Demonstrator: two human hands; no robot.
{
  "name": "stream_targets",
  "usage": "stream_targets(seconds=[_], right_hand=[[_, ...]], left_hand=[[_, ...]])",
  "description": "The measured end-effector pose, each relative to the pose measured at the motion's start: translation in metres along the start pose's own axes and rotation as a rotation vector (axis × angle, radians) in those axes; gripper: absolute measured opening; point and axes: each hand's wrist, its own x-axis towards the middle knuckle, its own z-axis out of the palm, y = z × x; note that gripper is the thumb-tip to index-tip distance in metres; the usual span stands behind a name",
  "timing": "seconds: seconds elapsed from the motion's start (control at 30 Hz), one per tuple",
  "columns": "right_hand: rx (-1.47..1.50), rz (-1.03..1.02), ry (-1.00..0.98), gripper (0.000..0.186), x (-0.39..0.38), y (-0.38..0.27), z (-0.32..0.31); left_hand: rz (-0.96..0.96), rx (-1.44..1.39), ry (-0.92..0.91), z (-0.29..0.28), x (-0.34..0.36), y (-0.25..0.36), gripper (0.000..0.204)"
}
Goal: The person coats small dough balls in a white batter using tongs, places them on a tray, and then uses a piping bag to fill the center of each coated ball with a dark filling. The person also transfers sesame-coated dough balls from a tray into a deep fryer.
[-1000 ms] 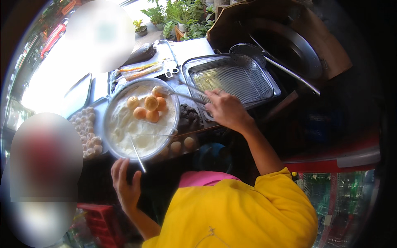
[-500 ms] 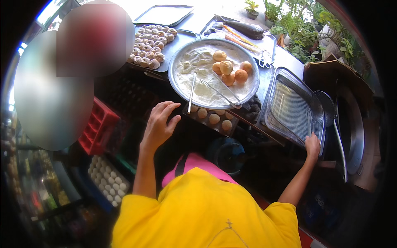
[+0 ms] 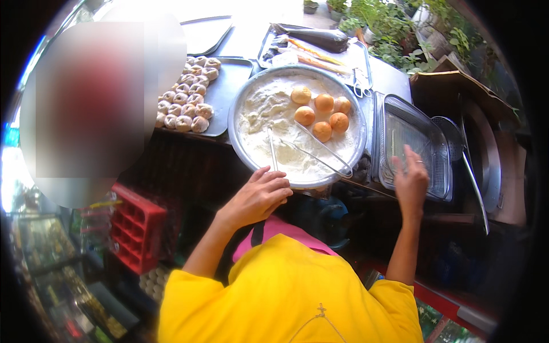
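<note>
Sitting wide on the counter (image 3: 393,81), a metal basin (image 3: 234,128) of white powder (image 3: 260,114) neighbours a wire basket (image 3: 403,128). Tongs (image 3: 323,147) lie across powder and near rim. Over the basket, the right hand (image 3: 412,182) spreads its fingers, seemingly free; the left hand (image 3: 260,197) meets a silvery rod's (image 3: 273,150) end, grip unclear to me. Six golden balls (image 3: 323,103) cluster in the powder.

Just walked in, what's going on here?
A person in a yellow top is at a bowl of white powder. Six golden balls sit in it, with metal tongs lying alongside. The left hand is at the near rim, by a thin metal handle; can't tell if it's gripping. The right hand, fingers spread, is over a wire-mesh basket. Powdered pieces sit on a tray at left.
</note>
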Motion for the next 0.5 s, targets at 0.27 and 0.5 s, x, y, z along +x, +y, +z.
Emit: stream_targets(seconds=[0.27,0.5], right_hand=[[-0.079,-0.325,-0.365,0.041,0.003,-0.122,0.059],[-0.215,-0.426,-0.35,0.039,0.056,-0.103,-0.001]], left_hand=[[-0.188,-0.728,0.351,-0.059,0.013,-0.077,0.021],[-0.201,-0.851,0.418,-0.057,0.015,-0.104,0.017]])
